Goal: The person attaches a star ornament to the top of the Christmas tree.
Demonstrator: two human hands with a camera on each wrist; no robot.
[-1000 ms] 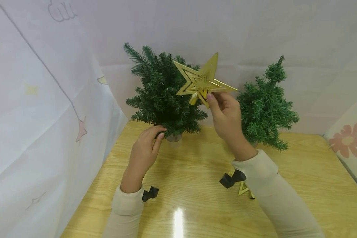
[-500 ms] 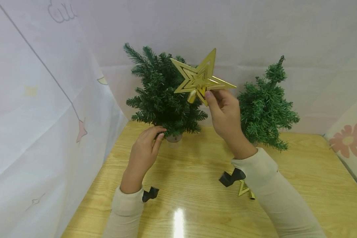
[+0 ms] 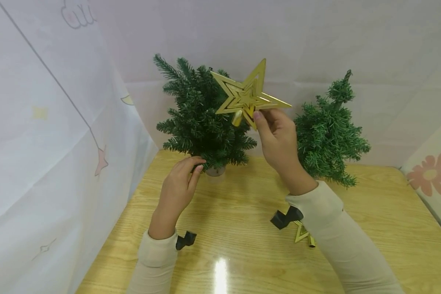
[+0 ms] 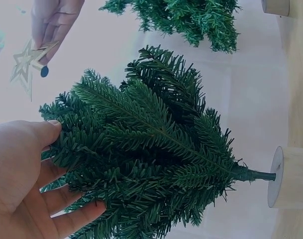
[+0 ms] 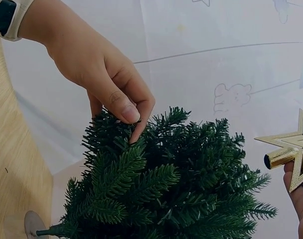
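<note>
My left hand [image 3: 178, 185] pinches a low front branch of the bushy artificial Christmas tree [image 3: 196, 118], which stands upright at the back left. In the left wrist view its fingers spread among the needles with the thumb [image 4: 51, 130] over them. My right hand [image 3: 279, 143] holds a gold star tree topper [image 3: 247, 98] by a lower point, between thumb and fingers. The star is raised in front of the tree's upper right side. Its short hollow socket [image 5: 281, 158] hangs free, apart from the branches.
A second, lighter green tree [image 3: 328, 134] stands to the right, partly behind my right wrist. Another gold star [image 3: 299, 236] lies on the wooden table [image 3: 235, 212], half hidden by the right sleeve. Printed cloth [image 3: 272, 36] hangs behind and along the left side.
My right hand has raised the star topper slightly and tilted its face more toward me, with a small shift left. The left hand stays at the same branch.
</note>
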